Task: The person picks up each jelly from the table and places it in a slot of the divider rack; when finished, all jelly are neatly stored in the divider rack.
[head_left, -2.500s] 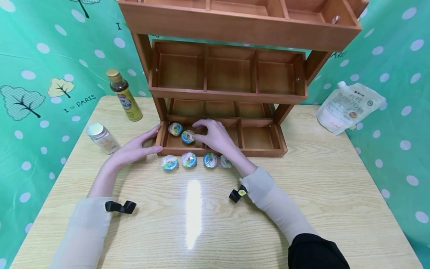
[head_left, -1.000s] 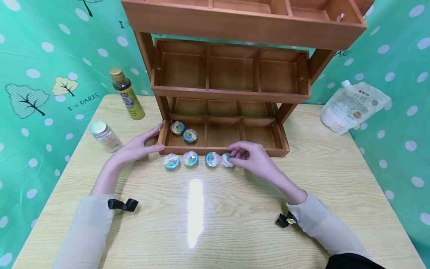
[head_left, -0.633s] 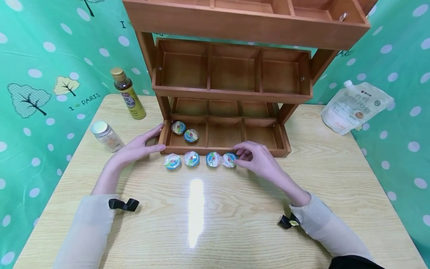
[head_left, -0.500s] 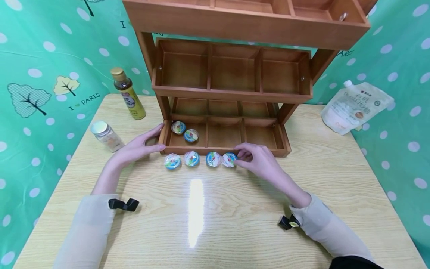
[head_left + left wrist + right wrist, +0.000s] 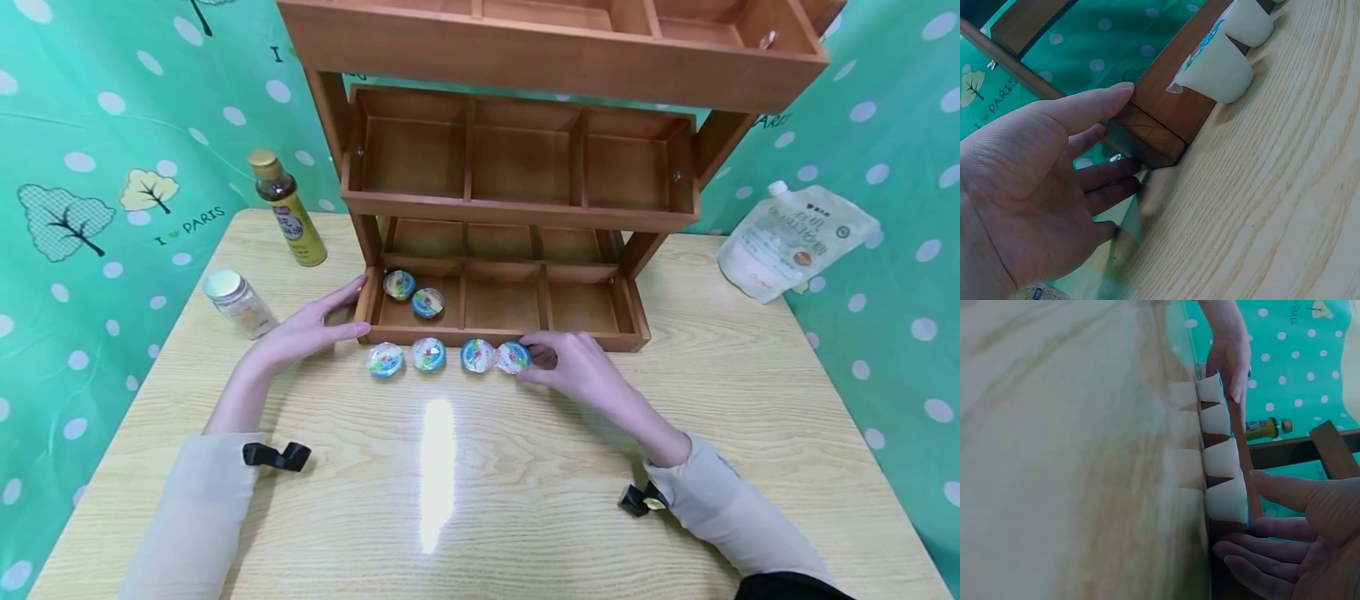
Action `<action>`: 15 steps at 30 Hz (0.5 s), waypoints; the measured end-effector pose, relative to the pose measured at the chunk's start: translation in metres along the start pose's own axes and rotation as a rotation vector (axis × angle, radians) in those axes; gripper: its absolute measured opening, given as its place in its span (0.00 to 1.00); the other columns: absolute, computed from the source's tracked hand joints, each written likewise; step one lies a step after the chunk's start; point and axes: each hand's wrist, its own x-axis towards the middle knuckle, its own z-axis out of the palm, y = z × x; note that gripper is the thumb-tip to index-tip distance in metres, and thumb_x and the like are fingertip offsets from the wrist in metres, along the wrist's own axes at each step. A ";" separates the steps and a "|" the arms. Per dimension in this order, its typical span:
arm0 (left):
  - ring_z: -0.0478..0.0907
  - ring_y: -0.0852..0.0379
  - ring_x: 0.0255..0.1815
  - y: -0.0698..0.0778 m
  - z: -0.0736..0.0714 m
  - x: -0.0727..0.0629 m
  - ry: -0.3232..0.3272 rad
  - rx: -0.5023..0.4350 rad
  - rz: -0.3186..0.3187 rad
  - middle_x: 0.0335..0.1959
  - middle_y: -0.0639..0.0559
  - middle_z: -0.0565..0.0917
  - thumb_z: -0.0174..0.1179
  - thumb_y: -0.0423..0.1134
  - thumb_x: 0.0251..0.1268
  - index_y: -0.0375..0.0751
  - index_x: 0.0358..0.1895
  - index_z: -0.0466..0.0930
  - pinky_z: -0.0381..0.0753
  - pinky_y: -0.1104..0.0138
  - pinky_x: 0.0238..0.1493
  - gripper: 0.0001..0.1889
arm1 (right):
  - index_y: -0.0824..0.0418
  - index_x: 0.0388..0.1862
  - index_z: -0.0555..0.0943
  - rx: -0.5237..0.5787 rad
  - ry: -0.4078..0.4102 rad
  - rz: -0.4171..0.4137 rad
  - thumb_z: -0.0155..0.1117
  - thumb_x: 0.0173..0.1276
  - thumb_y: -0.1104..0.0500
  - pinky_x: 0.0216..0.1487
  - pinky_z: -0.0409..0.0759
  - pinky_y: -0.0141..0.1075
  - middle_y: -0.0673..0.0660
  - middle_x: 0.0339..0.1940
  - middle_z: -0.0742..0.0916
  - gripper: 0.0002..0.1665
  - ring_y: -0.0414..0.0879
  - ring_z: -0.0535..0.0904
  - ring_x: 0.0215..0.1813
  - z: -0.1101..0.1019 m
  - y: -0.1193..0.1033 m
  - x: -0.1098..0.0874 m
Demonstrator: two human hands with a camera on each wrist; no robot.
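Left hand (image 5: 307, 330) open at a brown wooden rack (image 5: 517, 212), open right hand (image 5: 576, 365) brackets the rightmost blue-lidded white plastic cup (image 5: 513, 357); pinching evenly should spare its neighbour (image 5: 476, 356).

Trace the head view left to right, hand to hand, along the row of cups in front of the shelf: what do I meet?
Left hand → first cup → second cup → third cup → fourth cup → right hand.
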 end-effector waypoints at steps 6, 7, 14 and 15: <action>0.40 0.39 0.88 0.000 0.000 0.001 -0.002 0.000 0.003 0.88 0.52 0.45 0.59 0.57 0.75 0.73 0.83 0.41 0.45 0.35 0.82 0.43 | 0.57 0.60 0.85 0.023 -0.005 0.006 0.80 0.61 0.49 0.50 0.89 0.44 0.54 0.44 0.93 0.30 0.46 0.91 0.47 0.005 0.000 0.001; 0.41 0.39 0.88 0.000 0.000 0.001 -0.002 -0.002 0.002 0.88 0.52 0.45 0.59 0.57 0.75 0.73 0.83 0.41 0.45 0.35 0.82 0.43 | 0.57 0.60 0.85 0.024 -0.003 0.007 0.80 0.61 0.49 0.49 0.88 0.44 0.54 0.44 0.93 0.30 0.46 0.91 0.47 0.005 0.000 0.001; 0.42 0.36 0.87 0.001 0.000 0.000 -0.011 -0.003 0.005 0.87 0.47 0.46 0.60 0.57 0.74 0.72 0.84 0.40 0.47 0.32 0.81 0.44 | 0.57 0.61 0.84 0.030 -0.004 0.009 0.80 0.60 0.50 0.49 0.88 0.44 0.54 0.45 0.93 0.31 0.46 0.90 0.47 0.008 -0.002 0.002; 0.42 0.35 0.87 0.001 0.000 0.000 -0.013 -0.005 0.008 0.87 0.47 0.46 0.60 0.57 0.74 0.72 0.84 0.40 0.47 0.32 0.81 0.45 | 0.57 0.61 0.84 0.033 -0.005 0.013 0.81 0.60 0.50 0.50 0.88 0.44 0.54 0.45 0.93 0.31 0.46 0.90 0.47 0.009 -0.003 0.003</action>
